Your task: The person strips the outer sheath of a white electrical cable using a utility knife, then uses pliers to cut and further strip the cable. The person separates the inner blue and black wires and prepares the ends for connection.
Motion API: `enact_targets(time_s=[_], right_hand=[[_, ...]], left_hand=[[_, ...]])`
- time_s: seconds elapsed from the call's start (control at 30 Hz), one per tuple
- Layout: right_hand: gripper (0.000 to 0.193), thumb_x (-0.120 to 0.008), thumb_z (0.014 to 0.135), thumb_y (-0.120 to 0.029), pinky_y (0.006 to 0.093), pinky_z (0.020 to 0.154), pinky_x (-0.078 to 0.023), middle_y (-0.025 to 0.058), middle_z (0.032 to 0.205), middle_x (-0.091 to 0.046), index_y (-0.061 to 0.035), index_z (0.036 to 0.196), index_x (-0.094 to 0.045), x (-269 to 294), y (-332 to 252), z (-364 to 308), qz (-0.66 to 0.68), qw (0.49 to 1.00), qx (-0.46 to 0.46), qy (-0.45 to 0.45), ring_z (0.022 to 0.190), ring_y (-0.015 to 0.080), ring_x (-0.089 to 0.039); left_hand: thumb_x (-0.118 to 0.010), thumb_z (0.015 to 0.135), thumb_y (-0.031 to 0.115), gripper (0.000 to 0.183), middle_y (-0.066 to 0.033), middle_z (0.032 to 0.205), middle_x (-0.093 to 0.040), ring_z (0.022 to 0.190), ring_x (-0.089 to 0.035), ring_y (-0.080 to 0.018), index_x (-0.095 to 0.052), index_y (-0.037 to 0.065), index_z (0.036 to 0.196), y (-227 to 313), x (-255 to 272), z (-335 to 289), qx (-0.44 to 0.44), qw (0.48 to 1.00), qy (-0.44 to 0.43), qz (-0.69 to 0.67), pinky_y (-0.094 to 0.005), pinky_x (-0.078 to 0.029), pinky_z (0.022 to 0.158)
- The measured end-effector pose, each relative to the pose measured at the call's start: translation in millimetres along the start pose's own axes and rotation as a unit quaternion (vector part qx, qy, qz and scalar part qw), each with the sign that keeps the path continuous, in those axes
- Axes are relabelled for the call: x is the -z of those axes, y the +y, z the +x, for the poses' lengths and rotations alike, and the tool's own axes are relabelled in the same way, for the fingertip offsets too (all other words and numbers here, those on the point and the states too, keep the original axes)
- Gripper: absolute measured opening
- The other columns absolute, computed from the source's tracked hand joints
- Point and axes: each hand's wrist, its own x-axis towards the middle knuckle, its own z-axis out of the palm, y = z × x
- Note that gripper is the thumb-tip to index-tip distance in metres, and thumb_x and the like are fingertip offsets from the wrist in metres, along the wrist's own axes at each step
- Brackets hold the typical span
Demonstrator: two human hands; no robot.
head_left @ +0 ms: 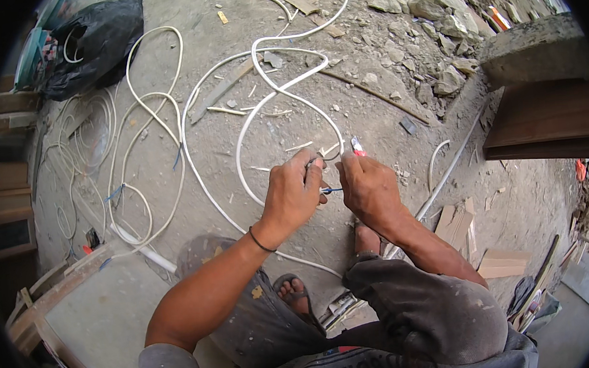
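On a dusty, rubble-strewn ground [220, 173], a worker's two hands meet over the end of a white cable [340, 135], its inner wires bared. The work appears to be under way but unfinished: a thin dark wire [332, 157] and a blue wire [333, 190] show in the gap between the hands, while the long loops beyond remain in their white cover. Pale scraps [299, 146] lie nearby, perhaps trimmings from the cable; how much of the end is left to be prepared cannot be told, as the knuckles hide part of it. The left hand [293, 190] has its fingers closed narrowly, the dark wire pinched at the tips. The right hand [370, 186] is curled tight, the white cable running down into its fingertips from the far side, and the blue wire reaching across below to the left fingers. What looks like a red cutter [357, 149] shows just beside the right forefinger; whether it is gripped there cannot be told. More cables [179, 124] loop at left.
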Motion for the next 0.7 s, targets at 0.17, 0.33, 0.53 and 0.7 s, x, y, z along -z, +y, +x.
enact_targets(time_s=[0.17, 0.33, 0.53, 0.7], right_hand=[[0.012, -0.067, 0.091, -0.010, 0.0510, 0.056, -0.052, 0.0191, 0.066, -0.063, -0.0013, 0.089, -0.060, 7.8, 0.8, 3.0, 0.036, 0.996, -0.012, -0.086, 0.061, 0.0422, -0.066], [0.016, -0.069, 0.086, -0.014, 0.0509, 0.058, -0.051, 0.0220, 0.065, -0.063, -0.0027, 0.076, -0.062, 17.2, 40.8, 15.7, 0.120, 0.992, 0.001, -0.044, 0.060, 0.0425, -0.066], [0.014, -0.066, 0.093, -0.013, 0.0427, 0.059, -0.052, 0.0188, 0.068, -0.066, -0.0004, 0.086, -0.066, 92.7, 154.9, 68.0, -0.115, 0.954, -0.189, 0.202, 0.057, 0.0330, -0.068], [0.038, -0.071, 0.092, -0.009, 0.0478, 0.091, -0.056, 0.0211, 0.115, -0.074, -0.0021, 0.129, -0.071, 64.7, 133.6, 47.7, -0.056, 0.997, -0.058, -0.018, 0.098, 0.0427, -0.070]], left_hand=[[-0.063, 0.105, 0.019, 0.022, -0.0106, 0.064, -0.063, 0.055, -0.060, -0.0116, -0.070, -0.001, 0.103, -0.7, 5.3, -0.4, -0.065, 0.993, 0.007, 0.094, -0.0326, -0.047, 0.051], [-0.070, 0.099, 0.019, 0.018, -0.0112, 0.060, -0.046, 0.055, -0.040, -0.0126, -0.074, 0.001, 0.099, 8.8, 23.1, -5.4, -0.103, 0.987, -0.008, 0.119, -0.0357, -0.036, 0.053], [-0.073, 0.096, 0.019, 0.017, -0.0142, 0.061, -0.051, 0.053, -0.047, -0.0190, -0.074, 0.002, 0.096, 22.8, 51.3, -32.1, -0.032, 0.975, -0.174, 0.132, -0.0385, -0.040, 0.054], [-0.072, 0.098, 0.018, 0.020, -0.0104, 0.064, -0.059, 0.059, -0.054, -0.0127, -0.072, -0.002, 0.095, 16.1, 48.5, -19.9, -0.097, 0.985, -0.138, 0.044, -0.0329, -0.046, 0.058]])
